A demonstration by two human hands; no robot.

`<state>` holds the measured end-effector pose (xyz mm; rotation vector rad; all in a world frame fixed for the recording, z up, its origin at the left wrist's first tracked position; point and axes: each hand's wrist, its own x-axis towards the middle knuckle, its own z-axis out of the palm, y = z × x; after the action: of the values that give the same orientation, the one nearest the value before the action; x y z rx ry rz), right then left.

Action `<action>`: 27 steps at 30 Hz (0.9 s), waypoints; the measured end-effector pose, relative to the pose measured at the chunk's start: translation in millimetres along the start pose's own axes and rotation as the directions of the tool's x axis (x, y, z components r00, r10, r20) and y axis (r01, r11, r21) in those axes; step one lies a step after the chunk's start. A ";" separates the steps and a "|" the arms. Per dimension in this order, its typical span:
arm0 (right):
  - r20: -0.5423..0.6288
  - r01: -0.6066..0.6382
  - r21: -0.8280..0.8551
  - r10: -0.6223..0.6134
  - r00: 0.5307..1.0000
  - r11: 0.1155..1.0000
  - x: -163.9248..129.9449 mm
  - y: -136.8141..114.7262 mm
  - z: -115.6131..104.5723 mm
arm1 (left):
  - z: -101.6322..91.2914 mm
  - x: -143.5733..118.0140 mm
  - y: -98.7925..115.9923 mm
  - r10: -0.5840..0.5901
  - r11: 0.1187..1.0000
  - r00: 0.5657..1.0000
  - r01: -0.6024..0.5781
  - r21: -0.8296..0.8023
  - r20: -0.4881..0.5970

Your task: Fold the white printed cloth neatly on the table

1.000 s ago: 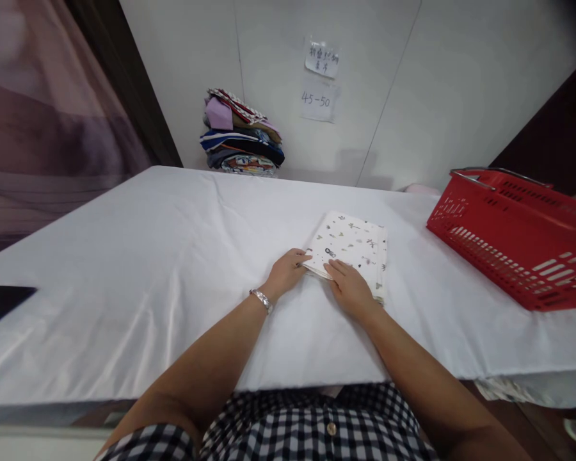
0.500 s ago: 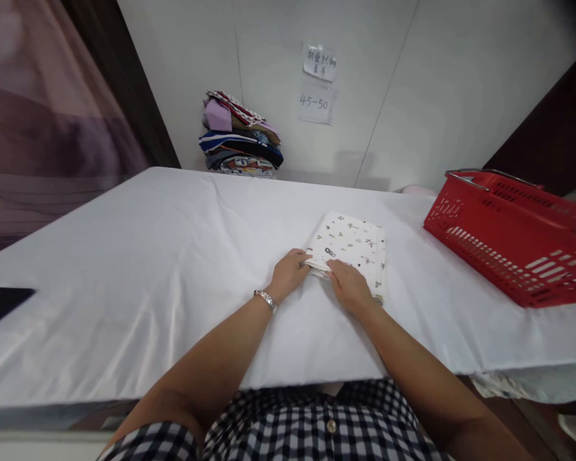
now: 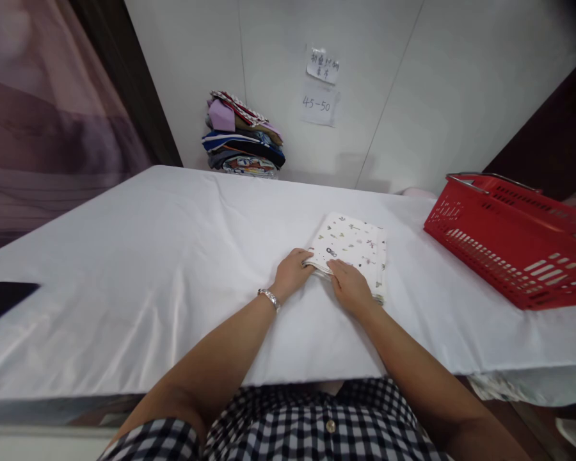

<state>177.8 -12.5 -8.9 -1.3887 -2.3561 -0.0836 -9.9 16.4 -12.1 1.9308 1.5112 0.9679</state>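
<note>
Cloth (image 3: pixel 351 243) folded flat on the white-covered tabletop (image 3: pixel 125 256)

The cloth, pale with small scattered motifs, lies in a layered pad in front of the person, right of centre. The left hand (image 3: pixel 292 272) grasps its near left corner, thumb above and fingers beneath the layers. The right hand (image 3: pixel 354 286) rests along the near edge with its fingers flat on top; whether its thumb pinches the edge from below cannot be told. The step in hand appears to be a gathering and evening of the layered near edge. The next move would seem to call for a firm left grip and light right pressure, so that the layers stay together.

Surroundings: a red basket (image 3: pixel 499 246) stands to the right, apart from the cloth, and limits sideways reach there. A dark phone (image 3: pixel 7 301) lies at the far left, well away from both hands. Beyond the far edge, a stack of fabrics (image 3: pixel 244 137) stands before the wall (image 3: pixel 388 77), below and left of two paper notes (image 3: pixel 319 104). Nothing visible blocks either hand.
</note>
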 end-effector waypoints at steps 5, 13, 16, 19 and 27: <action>0.012 0.004 -0.006 -0.004 1.000 1.000 -0.2 -0.4 0.4 | 1.1 1.3 2.5 0.000 0.997 1.000 0.000 0.078 -0.003; 0.028 -0.002 -0.028 0.003 1.000 1.000 -1.0 -0.7 0.9 | -1.7 4.4 -0.2 -0.012 0.997 0.999 0.016 0.082 -0.044; 0.017 -0.063 -0.041 0.064 0.998 0.997 -5.2 -3.5 -1.8 | -4.7 3.1 -1.0 0.012 0.991 0.999 -0.007 0.135 -0.037; 0.014 -0.135 -0.059 0.136 0.991 0.989 -12.6 -5.8 -6.6 | -5.4 0.4 -1.5 0.169 0.948 0.985 -0.157 0.278 -0.020; 0.040 -0.225 -0.108 0.230 0.972 0.968 -36.6 5.5 -15.4 | 1.7 -12.2 1.8 0.375 0.801 0.886 -0.458 0.386 0.272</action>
<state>202.8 -43.9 -9.2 -1.7211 -2.2435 -0.1064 -9.1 4.2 -14.6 2.6859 1.2964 0.6123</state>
